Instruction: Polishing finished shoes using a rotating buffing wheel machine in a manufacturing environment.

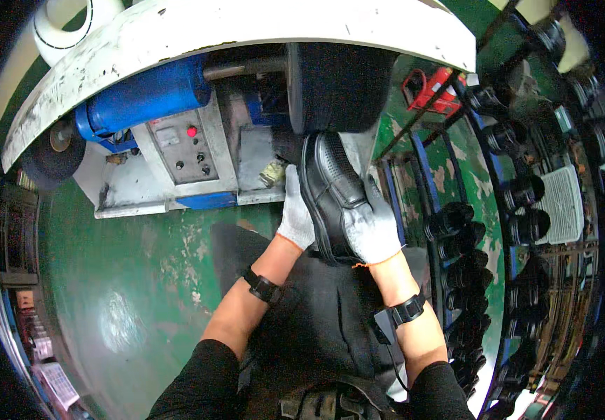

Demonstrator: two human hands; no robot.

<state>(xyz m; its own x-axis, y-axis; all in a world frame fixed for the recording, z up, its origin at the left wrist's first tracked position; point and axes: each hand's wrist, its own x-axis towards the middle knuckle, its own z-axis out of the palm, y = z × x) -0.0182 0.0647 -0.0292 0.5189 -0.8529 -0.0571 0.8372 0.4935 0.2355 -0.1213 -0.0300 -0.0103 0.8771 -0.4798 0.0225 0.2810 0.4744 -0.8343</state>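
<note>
1. A long curved white metal guard [246, 28], scuffed and chipped along its edge, arches over the top of the machine.
2. A worn green painted floor [127, 280] with pale patches spreads below and to the left.
3. A blue metal rack [421, 175] stands on the right, loaded with rows of black shoes [456, 245].
4. A wide black cylindrical buffing wheel [337, 84] sits on a grey shaft at the middle top, just under the guard.
5. A blue cylindrical motor housing [141, 94] lies left of that wheel on the same shaft line.
6. A grey metal control panel [187, 150] with a red button and small dark knobs sits below the motor.
7. A black leather shoe with a perforated toe [330, 189] is held toe-up, its toe right at the lower face of the wheel; actual contact cannot be told.
8. The right hand [372, 227], in a white knit glove with an orange cuff, is clamped over the shoe's upper and heel.
9. The left hand [294, 210], gloved alike, grips the shoe's left side along the sole.
10. A smaller dark wheel [54, 150] sits at the far left.
11. Black bands circle both wrists.
</note>
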